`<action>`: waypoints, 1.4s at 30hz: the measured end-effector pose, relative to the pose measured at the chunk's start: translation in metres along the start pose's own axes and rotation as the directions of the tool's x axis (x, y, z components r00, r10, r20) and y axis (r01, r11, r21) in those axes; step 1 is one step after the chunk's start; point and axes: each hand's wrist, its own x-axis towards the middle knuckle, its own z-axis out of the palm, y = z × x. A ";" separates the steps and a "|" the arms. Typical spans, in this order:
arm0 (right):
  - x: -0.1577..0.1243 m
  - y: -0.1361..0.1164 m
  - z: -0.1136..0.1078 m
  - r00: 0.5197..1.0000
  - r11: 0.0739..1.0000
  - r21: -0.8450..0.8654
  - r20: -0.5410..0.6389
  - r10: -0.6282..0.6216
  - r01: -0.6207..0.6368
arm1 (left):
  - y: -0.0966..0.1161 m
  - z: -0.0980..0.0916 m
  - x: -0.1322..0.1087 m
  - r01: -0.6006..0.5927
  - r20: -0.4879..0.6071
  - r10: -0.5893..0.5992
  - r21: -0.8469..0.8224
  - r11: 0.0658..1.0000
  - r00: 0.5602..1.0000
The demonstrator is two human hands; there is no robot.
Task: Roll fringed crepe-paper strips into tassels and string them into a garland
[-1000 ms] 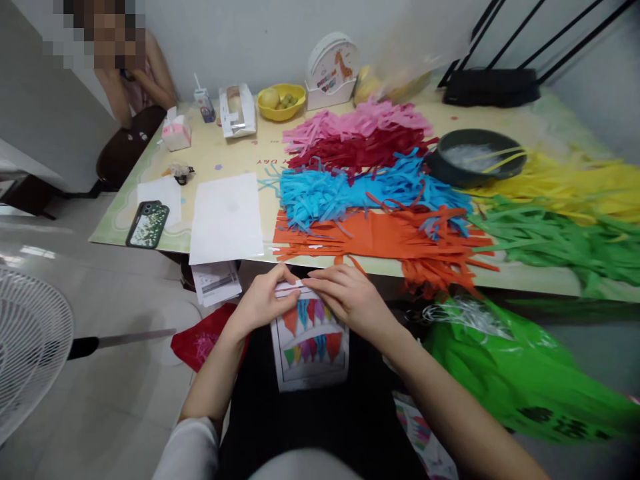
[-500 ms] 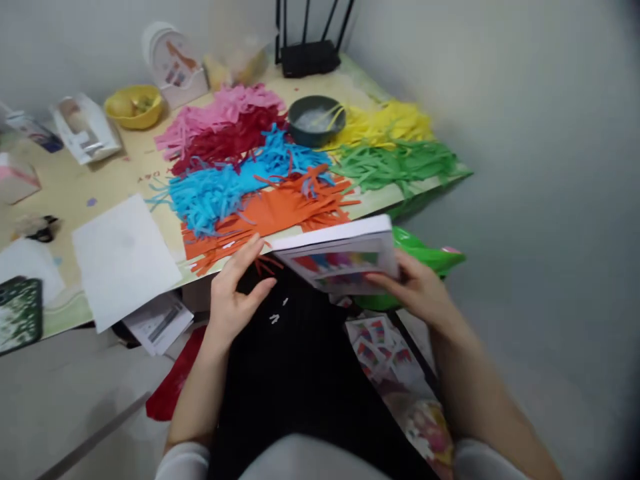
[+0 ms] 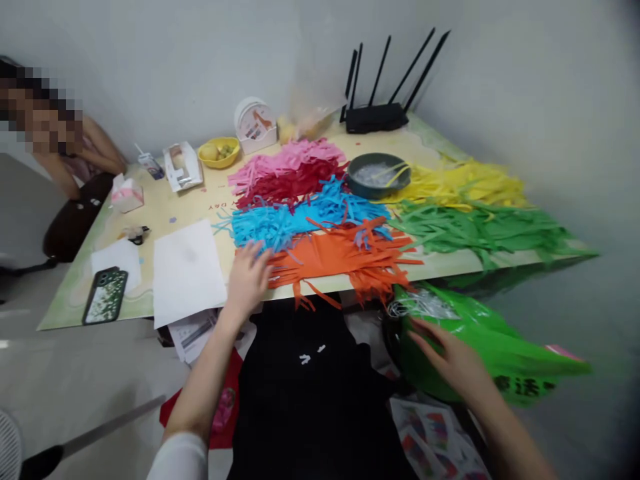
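Observation:
My left hand (image 3: 249,277) reaches over the front edge of the table, fingers spread at the left end of a stack of orange fringed strips (image 3: 323,257). Whether the fingertips touch the strips I cannot tell. Behind lie blue fringed strips (image 3: 300,220), with dark red (image 3: 290,183) and pink ones (image 3: 295,160) further back. Below the table edge, my right hand (image 3: 447,353) is beside a green plastic bag (image 3: 500,353); its fingers are apart and nothing shows in them. Clear plastic bundles (image 3: 430,303) lie at the bag's mouth.
Yellow (image 3: 465,183) and green strips (image 3: 480,233) lie right of a dark bowl (image 3: 377,177). A black router (image 3: 377,119) stands behind. White paper (image 3: 187,273) and a phone (image 3: 105,295) lie left. Another person (image 3: 95,150) is at the far left. Printed packets (image 3: 435,433) sit below.
The white-edged flat pack with coloured pictures has left my right hand, which is now lower by the green bag. My left hand is now over the orange strips. The view has shifted left.

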 end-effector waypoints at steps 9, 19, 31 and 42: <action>0.178 -0.144 0.078 0.823 0.807 -0.165 0.113 -0.556 0.568 | -0.017 0.037 0.069 -0.074 0.283 0.009 0.219 0.973 0.959; 0.179 -0.122 0.096 0.842 0.764 -0.360 0.155 -0.517 0.536 | -0.134 -0.021 -0.017 0.451 0.111 -0.463 0.119 0.884 0.879; 0.160 -0.093 0.027 0.632 0.634 -0.111 0.316 -0.708 0.765 | 0.012 0.012 0.036 -0.148 0.162 0.172 -0.153 0.977 0.972; 0.162 -0.082 0.023 0.774 0.773 -0.140 0.276 -0.570 0.619 | 0.062 0.055 0.064 -0.051 0.501 0.124 -0.158 0.986 0.856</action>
